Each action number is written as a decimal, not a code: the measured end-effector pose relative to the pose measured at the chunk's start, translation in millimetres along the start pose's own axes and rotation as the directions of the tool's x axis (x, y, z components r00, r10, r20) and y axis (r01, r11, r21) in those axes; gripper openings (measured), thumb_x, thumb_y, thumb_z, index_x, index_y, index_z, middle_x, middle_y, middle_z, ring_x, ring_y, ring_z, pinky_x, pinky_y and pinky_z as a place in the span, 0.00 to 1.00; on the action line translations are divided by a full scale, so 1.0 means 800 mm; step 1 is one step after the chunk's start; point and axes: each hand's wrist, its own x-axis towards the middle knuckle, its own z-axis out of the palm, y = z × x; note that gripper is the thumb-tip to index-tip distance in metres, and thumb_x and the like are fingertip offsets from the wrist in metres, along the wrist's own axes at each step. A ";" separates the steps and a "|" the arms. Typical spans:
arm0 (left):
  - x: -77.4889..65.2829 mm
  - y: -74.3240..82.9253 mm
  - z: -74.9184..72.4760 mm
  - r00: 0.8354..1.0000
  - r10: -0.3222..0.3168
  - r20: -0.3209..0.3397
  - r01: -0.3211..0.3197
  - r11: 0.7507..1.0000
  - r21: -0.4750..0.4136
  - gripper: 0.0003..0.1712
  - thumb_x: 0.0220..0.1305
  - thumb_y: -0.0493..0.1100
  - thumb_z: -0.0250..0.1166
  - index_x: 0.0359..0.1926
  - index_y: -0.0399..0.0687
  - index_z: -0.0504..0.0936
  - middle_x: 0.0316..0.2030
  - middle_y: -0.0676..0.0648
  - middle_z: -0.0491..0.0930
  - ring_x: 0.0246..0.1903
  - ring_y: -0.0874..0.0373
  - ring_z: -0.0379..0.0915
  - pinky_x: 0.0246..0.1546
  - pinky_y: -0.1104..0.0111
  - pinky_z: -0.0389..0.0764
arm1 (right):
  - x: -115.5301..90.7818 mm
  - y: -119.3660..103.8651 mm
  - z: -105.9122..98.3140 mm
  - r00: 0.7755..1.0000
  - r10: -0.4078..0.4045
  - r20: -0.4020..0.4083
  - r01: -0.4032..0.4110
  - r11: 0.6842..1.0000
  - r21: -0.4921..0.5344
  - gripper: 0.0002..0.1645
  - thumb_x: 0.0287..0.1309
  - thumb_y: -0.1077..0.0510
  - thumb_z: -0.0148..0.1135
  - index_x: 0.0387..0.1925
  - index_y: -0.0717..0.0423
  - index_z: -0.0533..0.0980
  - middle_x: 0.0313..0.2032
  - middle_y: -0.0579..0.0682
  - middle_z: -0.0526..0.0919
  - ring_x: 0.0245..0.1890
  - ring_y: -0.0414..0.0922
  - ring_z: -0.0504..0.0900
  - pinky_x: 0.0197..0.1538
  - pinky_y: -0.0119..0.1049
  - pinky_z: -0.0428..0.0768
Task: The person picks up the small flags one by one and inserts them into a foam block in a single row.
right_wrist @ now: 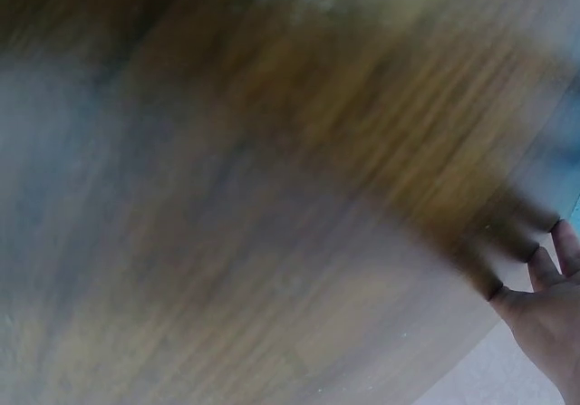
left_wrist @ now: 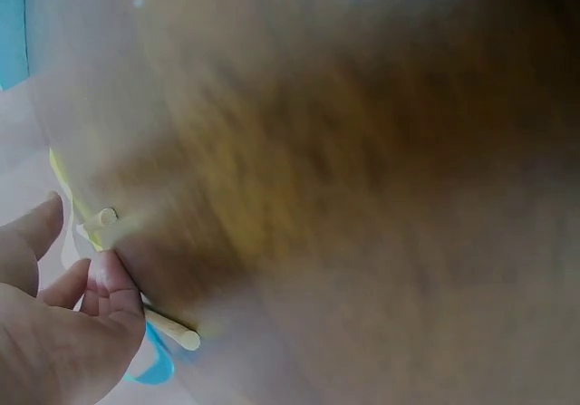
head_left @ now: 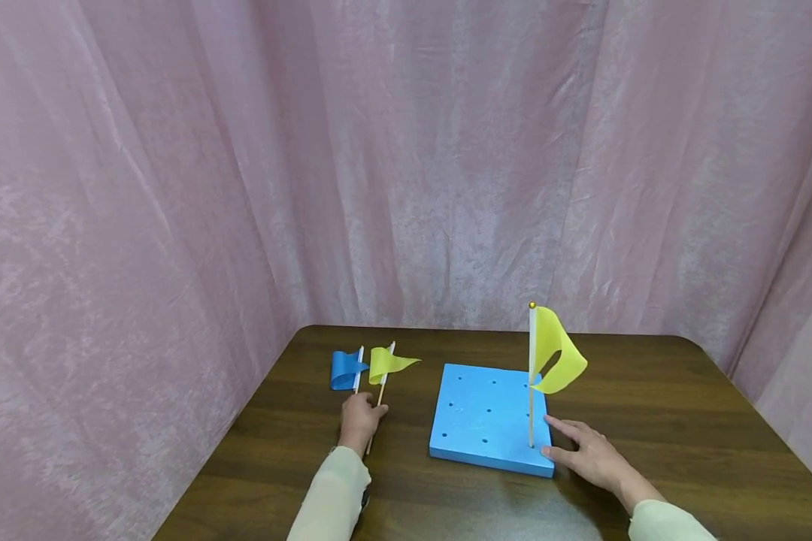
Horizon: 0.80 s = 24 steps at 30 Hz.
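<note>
My left hand (head_left: 360,421) is over the sticks of two small flags lying on the table, its thumb spread apart from its fingers. The blue flag (head_left: 346,370) is on the left, its stick partly hidden by the hand. Beside it, the yellow flag (head_left: 387,364) has its stick (left_wrist: 104,217) showing between thumb and fingers in the left wrist view. Fingers spread, my right hand (head_left: 592,454) rests its fingertips at the right edge of a light-blue board (head_left: 467,413) with several holes. Another yellow flag (head_left: 556,353) stands upright in the board's near right hole.
A dark wooden table (head_left: 622,383) with rounded far corners bears everything. Pink curtains (head_left: 446,165) hang behind it and along both sides. The standing flag rises high beside my right hand.
</note>
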 end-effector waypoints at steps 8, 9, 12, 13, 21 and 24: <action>-0.002 -0.005 -0.004 1.000 -0.011 0.005 0.011 1.000 -0.020 0.18 0.59 0.38 0.72 0.46 0.28 0.84 0.42 0.34 0.83 0.46 0.37 0.77 0.47 0.50 0.79 | 0.000 -0.002 0.001 1.000 0.002 0.003 -0.002 1.000 0.005 0.46 0.61 0.35 0.62 0.72 0.55 0.64 0.67 0.72 0.61 0.66 0.76 0.56 0.56 0.77 0.59; -0.002 -0.004 -0.005 1.000 -0.017 0.003 0.017 1.000 -0.022 0.17 0.59 0.39 0.72 0.45 0.29 0.85 0.41 0.35 0.84 0.45 0.38 0.77 0.45 0.51 0.79 | 0.000 -0.001 0.001 1.000 0.005 0.002 -0.005 1.000 0.007 0.46 0.61 0.35 0.62 0.72 0.54 0.64 0.67 0.72 0.61 0.66 0.75 0.56 0.57 0.77 0.59; -0.002 -0.003 -0.006 0.999 -0.042 0.012 0.042 0.998 -0.037 0.16 0.59 0.39 0.72 0.44 0.31 0.86 0.39 0.36 0.84 0.44 0.39 0.77 0.44 0.52 0.79 | 0.000 0.000 0.001 1.000 0.003 -0.003 -0.003 1.000 0.005 0.46 0.61 0.35 0.62 0.72 0.54 0.64 0.67 0.72 0.62 0.66 0.75 0.56 0.57 0.77 0.59; -0.002 -0.003 -0.006 0.999 -0.052 0.016 0.052 0.998 -0.043 0.16 0.59 0.39 0.72 0.44 0.31 0.86 0.39 0.37 0.84 0.44 0.39 0.77 0.45 0.52 0.79 | -0.001 0.000 0.001 1.000 0.001 -0.004 -0.001 1.000 0.003 0.46 0.61 0.35 0.62 0.72 0.55 0.64 0.67 0.72 0.62 0.66 0.75 0.56 0.57 0.77 0.59; 0.006 -0.005 -0.005 0.995 -0.079 0.054 0.082 0.995 -0.055 0.14 0.59 0.37 0.72 0.43 0.32 0.87 0.40 0.37 0.84 0.44 0.42 0.76 0.44 0.53 0.80 | 0.000 0.001 0.001 1.000 0.002 -0.003 -0.002 1.000 -0.003 0.46 0.61 0.34 0.61 0.72 0.55 0.64 0.67 0.72 0.62 0.66 0.76 0.56 0.56 0.77 0.59; 0.006 -0.005 -0.008 0.996 -0.072 0.062 0.074 0.996 -0.041 0.14 0.58 0.37 0.73 0.43 0.31 0.87 0.39 0.37 0.85 0.44 0.42 0.77 0.43 0.54 0.80 | 0.000 -0.001 0.001 1.000 0.008 0.000 -0.008 1.000 0.002 0.46 0.61 0.34 0.62 0.72 0.54 0.64 0.67 0.72 0.61 0.66 0.76 0.56 0.57 0.77 0.58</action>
